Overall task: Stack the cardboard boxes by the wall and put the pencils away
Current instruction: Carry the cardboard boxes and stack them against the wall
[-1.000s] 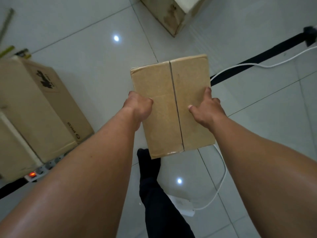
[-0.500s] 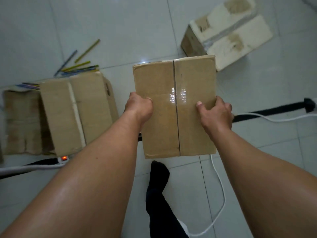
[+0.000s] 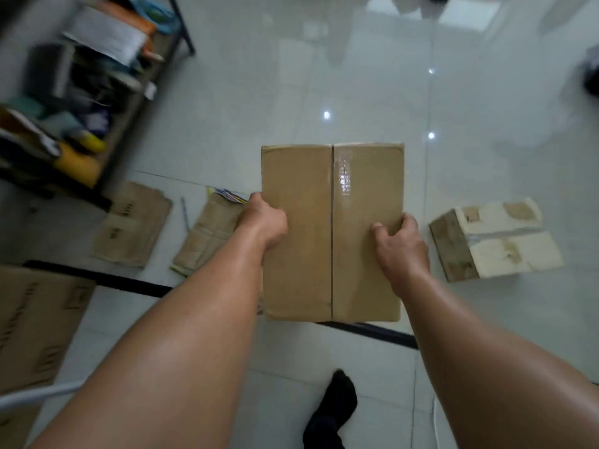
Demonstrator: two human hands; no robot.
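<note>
Seen from above: a taped brown cardboard box (image 3: 332,231) is held at frame centre over white floor tiles (image 3: 356,76). The left hand (image 3: 264,222) grips its left edge, the right hand (image 3: 398,244) its right edge. Stacking looks barely begun: a white-topped box (image 3: 496,241) sits at right and a large carton (image 3: 35,319) at lower left, neither stacked. Coloured pencils (image 3: 228,196) lie loose left of centre. The carton printing is too blurred to read.

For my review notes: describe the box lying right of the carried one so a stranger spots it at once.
On the pale tiled floor, find the brown carton held up at centre. Just past the right hand, down on the tiles, lies another box. It alone has a white top, with torn brown patches.
</note>
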